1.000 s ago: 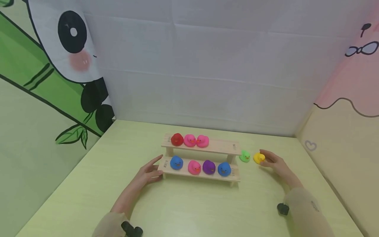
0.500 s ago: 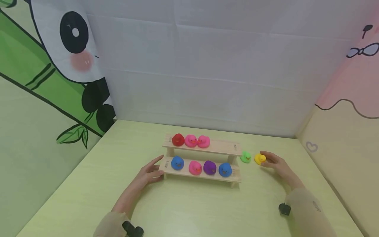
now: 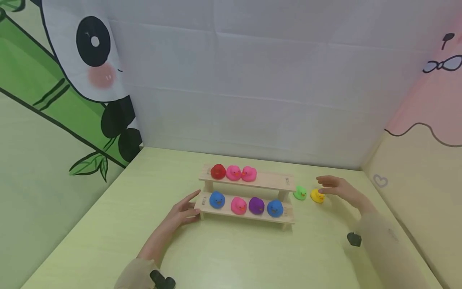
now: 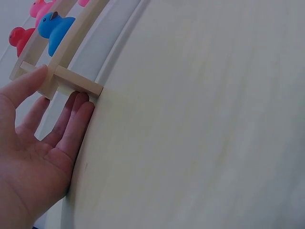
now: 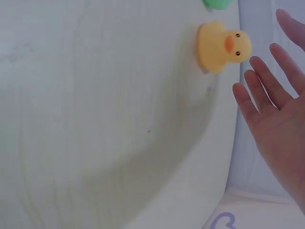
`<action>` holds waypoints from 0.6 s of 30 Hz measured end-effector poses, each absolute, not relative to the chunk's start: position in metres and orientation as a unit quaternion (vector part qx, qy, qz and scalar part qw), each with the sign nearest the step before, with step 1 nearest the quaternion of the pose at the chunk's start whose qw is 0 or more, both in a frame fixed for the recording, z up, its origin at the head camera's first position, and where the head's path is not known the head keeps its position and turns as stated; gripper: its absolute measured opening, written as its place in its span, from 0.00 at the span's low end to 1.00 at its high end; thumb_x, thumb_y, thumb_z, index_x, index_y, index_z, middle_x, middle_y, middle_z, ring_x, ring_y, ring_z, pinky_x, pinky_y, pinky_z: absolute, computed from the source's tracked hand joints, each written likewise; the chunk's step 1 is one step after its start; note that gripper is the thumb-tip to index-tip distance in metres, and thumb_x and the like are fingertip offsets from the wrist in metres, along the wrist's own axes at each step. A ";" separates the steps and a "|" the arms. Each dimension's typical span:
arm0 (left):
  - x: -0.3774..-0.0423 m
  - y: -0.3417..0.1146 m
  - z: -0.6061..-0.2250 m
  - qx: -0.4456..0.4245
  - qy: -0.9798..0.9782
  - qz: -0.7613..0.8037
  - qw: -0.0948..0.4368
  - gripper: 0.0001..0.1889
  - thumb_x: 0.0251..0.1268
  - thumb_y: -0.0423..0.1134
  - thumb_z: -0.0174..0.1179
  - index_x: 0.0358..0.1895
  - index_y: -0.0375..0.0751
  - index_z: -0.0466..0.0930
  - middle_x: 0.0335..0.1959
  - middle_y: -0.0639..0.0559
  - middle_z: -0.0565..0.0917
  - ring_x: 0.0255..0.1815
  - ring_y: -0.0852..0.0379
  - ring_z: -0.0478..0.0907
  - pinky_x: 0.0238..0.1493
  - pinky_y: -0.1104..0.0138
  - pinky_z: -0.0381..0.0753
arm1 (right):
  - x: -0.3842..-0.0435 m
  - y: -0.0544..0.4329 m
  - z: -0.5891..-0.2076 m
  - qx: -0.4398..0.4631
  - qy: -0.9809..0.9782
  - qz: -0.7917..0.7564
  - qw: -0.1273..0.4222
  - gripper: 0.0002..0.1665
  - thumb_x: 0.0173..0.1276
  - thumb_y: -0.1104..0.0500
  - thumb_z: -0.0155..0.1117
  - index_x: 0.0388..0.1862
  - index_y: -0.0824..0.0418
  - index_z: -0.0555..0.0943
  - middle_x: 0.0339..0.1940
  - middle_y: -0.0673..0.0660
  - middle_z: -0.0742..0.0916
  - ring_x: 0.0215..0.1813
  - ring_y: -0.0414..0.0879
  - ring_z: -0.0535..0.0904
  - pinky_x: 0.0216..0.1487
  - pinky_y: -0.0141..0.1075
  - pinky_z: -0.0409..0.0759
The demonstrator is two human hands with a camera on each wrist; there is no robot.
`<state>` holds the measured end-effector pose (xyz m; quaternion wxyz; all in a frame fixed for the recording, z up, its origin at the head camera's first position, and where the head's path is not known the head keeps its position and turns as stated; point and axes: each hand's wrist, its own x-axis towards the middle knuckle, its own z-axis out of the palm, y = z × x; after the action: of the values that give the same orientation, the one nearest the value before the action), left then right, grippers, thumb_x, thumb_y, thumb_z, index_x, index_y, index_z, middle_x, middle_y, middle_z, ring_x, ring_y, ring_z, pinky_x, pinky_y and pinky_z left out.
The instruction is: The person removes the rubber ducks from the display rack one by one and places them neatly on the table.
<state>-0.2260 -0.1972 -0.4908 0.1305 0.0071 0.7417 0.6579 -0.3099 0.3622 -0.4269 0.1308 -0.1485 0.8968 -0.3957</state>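
A two-tier wooden rack stands on the table. Its upper board bears a red rubber duck and two pink ones. Along the lower board sit a blue duck, a pink duck, a purple duck and another blue duck. My left hand rests its fairly straight fingers and thumb against the rack's left end. With fingers spread and nothing held, my right hand hovers just beside a yellow rubber duck on the table.
A green rubber duck sits on the table between the rack and the yellow duck. A white cloth wall closes off the back, and printed panels flank the sides.
My right hand has let go of the yellow duck, opened its fingers and lifted slightly away. The duck stays on the table. The left hand remains at the rack's end.
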 end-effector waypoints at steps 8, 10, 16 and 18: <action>-0.226 -0.197 -0.488 0.014 0.745 0.654 0.133 0.37 0.69 0.41 0.60 0.78 0.55 0.55 0.67 0.32 0.72 0.57 0.53 0.80 0.62 0.55 0.82 | -0.324 0.339 -0.391 -0.160 0.902 -0.389 0.100 0.38 0.71 0.47 0.62 0.74 0.60 0.65 0.75 0.67 0.69 0.75 0.66 0.62 0.72 0.66 0.62; -0.226 -0.197 -0.488 0.012 0.744 0.655 0.131 0.37 0.69 0.41 0.60 0.78 0.55 0.55 0.67 0.32 0.72 0.57 0.53 0.80 0.62 0.55 0.82 | -0.326 0.331 -0.382 -0.165 0.902 -0.388 0.096 0.37 0.71 0.48 0.62 0.74 0.59 0.65 0.75 0.66 0.69 0.75 0.65 0.62 0.72 0.67 0.62; -0.227 -0.197 -0.490 0.001 0.743 0.656 0.131 0.36 0.68 0.41 0.61 0.77 0.58 0.57 0.66 0.35 0.73 0.56 0.53 0.80 0.61 0.55 0.82 | -0.332 0.310 -0.363 -0.187 0.895 -0.397 0.080 0.35 0.70 0.50 0.64 0.73 0.56 0.67 0.75 0.63 0.70 0.75 0.63 0.64 0.73 0.65 0.62; -0.227 -0.198 -0.490 0.005 0.744 0.656 0.130 0.37 0.68 0.41 0.61 0.78 0.58 0.56 0.66 0.34 0.73 0.56 0.53 0.80 0.61 0.55 0.82 | -0.334 0.303 -0.359 -0.189 0.891 -0.406 0.074 0.35 0.70 0.50 0.64 0.72 0.55 0.68 0.75 0.62 0.71 0.75 0.62 0.64 0.73 0.64 0.62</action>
<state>-0.2269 -0.1977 -0.4904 0.1301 0.0055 0.7437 0.6557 -0.3338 0.3033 -0.3595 0.0744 -0.1892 0.8910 -0.4059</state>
